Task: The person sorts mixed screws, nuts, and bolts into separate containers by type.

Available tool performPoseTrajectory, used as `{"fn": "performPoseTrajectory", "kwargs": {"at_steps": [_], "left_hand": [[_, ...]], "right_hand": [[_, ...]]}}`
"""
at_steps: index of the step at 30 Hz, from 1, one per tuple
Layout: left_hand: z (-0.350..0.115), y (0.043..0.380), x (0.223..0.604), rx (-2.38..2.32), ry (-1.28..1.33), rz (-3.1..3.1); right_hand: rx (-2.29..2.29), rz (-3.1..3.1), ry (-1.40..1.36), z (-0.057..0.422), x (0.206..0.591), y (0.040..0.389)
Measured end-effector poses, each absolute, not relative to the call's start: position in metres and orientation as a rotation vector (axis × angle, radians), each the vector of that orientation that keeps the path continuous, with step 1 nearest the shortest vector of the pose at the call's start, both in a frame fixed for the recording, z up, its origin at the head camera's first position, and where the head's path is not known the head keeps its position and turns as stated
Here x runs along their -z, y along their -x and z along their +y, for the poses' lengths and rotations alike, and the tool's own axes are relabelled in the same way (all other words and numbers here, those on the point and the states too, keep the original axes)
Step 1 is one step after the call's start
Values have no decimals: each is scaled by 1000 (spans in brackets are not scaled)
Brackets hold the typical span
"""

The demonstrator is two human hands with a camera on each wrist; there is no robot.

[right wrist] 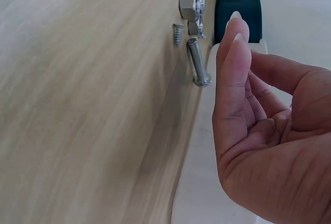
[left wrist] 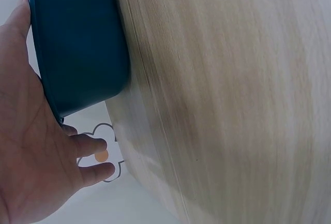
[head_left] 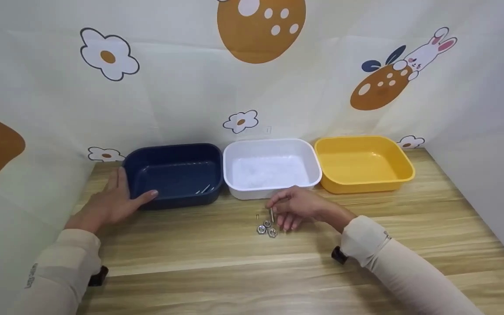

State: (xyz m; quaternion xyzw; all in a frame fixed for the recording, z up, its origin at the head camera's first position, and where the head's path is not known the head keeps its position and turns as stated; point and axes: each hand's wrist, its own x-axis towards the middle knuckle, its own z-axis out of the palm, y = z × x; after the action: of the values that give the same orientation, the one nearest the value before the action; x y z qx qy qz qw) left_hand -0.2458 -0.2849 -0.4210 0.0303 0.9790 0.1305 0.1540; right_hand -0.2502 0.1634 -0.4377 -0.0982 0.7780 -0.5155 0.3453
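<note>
In the head view my left hand [head_left: 112, 199] rests on the left end of a dark blue bin [head_left: 175, 202], its thumb over the front rim. The left wrist view shows the fingers stretched out past that rim. My right hand [head_left: 298, 206] hovers over the small hardware in front of the white bin [head_left: 252, 194], fingers loosely bent, nothing visible in them. A bolt [right wrist: 198, 62] lies just below its fingertips. Beside it are a small screw [right wrist: 178, 34] and three hex nuts [head_left: 261, 229], grouped close together on the table.
A yellow bin [head_left: 359, 187] stands at the right end of the row, against the patterned backdrop [head_left: 182, 100]. Thin shiny slivers [head_left: 204, 189] show inside the blue bin near its front right corner. The wood-grain table [head_left: 217, 271] runs forward from the bins.
</note>
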Motion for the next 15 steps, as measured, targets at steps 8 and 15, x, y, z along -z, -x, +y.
{"fn": "performPoseTrajectory", "kwargs": {"at_steps": [8,15], "left_hand": [[-285,246,422,-401,-98,2809],[-286,245,423,-394,-102,2811]], "right_hand": [[1290,2055,269,157,442,256],[1276,2033,253,157,452,256]]}}
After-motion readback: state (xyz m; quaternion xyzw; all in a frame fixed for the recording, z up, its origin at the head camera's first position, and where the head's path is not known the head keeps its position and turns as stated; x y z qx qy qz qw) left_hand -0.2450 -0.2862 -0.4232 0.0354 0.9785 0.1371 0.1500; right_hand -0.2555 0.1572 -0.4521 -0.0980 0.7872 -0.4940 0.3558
